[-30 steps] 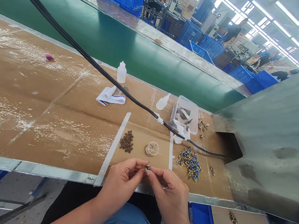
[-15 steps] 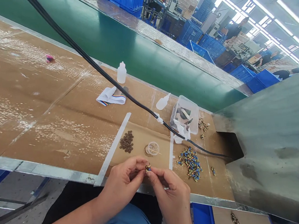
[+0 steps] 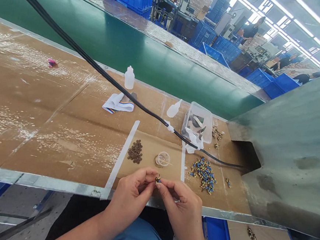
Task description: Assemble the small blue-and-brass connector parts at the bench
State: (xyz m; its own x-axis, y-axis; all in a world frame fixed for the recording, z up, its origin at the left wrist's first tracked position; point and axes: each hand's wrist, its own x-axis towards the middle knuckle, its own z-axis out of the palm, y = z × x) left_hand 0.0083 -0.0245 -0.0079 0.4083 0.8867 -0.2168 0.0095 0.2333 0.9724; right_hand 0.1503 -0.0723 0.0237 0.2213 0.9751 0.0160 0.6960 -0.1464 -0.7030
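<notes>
My left hand (image 3: 134,196) and my right hand (image 3: 182,207) meet above the table's front edge. Their fingertips pinch a tiny blue-and-brass part (image 3: 158,179) from both sides, and the fingers hide most of it. A loose heap of similar blue-and-brass parts (image 3: 204,175) lies on the cardboard to the right of my right hand. A pile of dark brown rings (image 3: 135,151) sits beyond my left hand. A small transparent round dish (image 3: 162,159) lies just past my fingertips.
A transparent plastic box (image 3: 197,122), brass bits (image 3: 217,134), white bottles (image 3: 129,78), and a ribbon cable (image 3: 117,103) lie on the cardboard. A black cable (image 3: 136,103) crosses the table into a grey metal hood (image 3: 290,150). A green conveyor belt (image 3: 115,38) runs behind.
Both hands keep their pinch on the tiny part, with only slight finger movement. The view has shifted a little.
</notes>
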